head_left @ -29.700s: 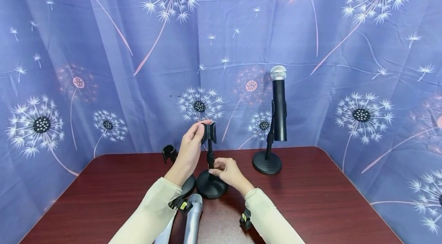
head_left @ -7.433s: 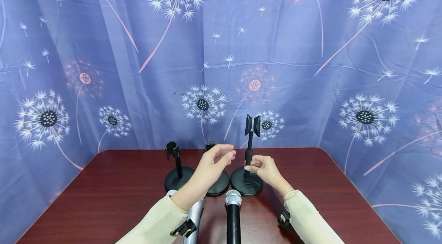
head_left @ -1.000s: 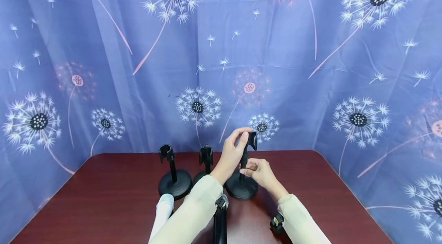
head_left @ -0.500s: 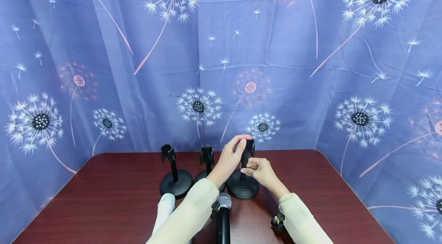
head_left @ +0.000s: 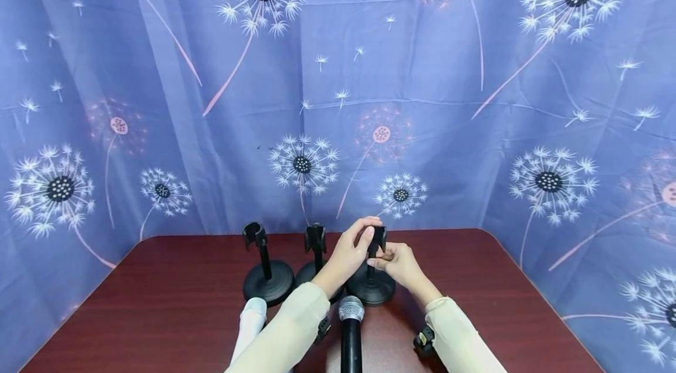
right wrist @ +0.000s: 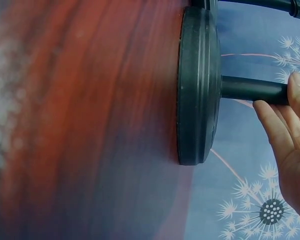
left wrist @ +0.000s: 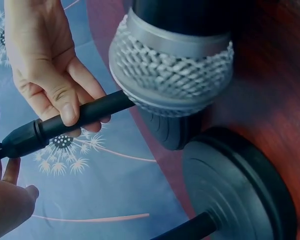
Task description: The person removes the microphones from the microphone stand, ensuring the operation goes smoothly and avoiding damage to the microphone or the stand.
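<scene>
Three black microphone stands with round bases are on the table. My left hand [head_left: 344,255] pinches the clip [head_left: 378,238] on top of the right-hand stand [head_left: 371,291]. Lower on the same stand, my right hand [head_left: 402,267] grips the pole [right wrist: 250,89] just above the base [right wrist: 199,85]. In the left wrist view the pole runs between the left hand [left wrist: 10,200] at the collar and the right hand [left wrist: 50,75]. The middle stand [head_left: 315,238], its base partly behind my left forearm, and the left stand [head_left: 268,285] hold no microphone.
A black microphone [head_left: 351,332] with a silver mesh head lies in front of the stands. Left of it lies a white microphone [head_left: 250,323], partly under my left sleeve [head_left: 287,332]. A blue dandelion-print curtain [head_left: 211,185] hangs behind the dark red table [head_left: 158,302].
The clip and my left hand have come down, so the right stand is shorter; my right hand keeps its place. Much earlier, the black microphone sat in a stand at the right; now it lies down.
</scene>
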Demonstrator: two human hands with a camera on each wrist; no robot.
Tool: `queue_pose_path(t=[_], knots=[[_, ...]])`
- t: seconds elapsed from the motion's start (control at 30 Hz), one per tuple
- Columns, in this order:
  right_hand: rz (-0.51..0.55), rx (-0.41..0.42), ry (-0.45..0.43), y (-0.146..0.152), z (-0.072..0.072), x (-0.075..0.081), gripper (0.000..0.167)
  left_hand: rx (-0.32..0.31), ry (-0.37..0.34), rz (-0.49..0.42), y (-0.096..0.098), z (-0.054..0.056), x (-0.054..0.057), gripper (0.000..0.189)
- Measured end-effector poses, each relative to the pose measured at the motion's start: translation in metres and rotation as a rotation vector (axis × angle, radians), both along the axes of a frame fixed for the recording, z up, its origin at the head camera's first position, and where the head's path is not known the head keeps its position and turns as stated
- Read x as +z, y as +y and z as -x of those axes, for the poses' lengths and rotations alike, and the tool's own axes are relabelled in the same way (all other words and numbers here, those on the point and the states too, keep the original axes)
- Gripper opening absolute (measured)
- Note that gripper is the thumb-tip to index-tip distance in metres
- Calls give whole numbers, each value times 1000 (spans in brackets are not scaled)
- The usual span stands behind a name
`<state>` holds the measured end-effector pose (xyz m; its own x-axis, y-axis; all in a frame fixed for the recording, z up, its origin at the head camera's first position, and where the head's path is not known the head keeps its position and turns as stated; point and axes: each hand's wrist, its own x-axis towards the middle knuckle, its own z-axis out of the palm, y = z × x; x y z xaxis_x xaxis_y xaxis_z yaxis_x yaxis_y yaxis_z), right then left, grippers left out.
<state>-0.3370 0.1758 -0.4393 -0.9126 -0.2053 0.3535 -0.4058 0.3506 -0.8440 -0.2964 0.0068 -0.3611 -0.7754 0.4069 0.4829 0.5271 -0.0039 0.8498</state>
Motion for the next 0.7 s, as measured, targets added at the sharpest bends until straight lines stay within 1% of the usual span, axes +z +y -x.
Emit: queue_pose_path(t=[0.13, 0.3, 0.37, 0.47, 0.53, 0.6, 0.7], knots=[[2, 13, -1, 0, 1, -2, 13, 8, -13, -4, 0, -2, -1, 29], [18, 22, 0, 0, 0, -1, 14, 37, -12, -12, 2, -4, 1, 29], [21, 14, 0, 0, -1, 0, 14, 43, -39, -24, 4, -6, 2, 30], [20, 0, -2, -1, -2, 0, 14, 49, -121, -32, 4, -7, 1, 34], [15, -2, -6, -3, -3, 0, 16, 61, -170, -36, 4, -3, -6, 36], [17, -2, -3, -4, -4, -1, 18, 78, -195, -32, 4, 2, -13, 38], [8, -21, 9, -5, -6, -2, 19, 107, -191, -29, 4, 9, -22, 41]])
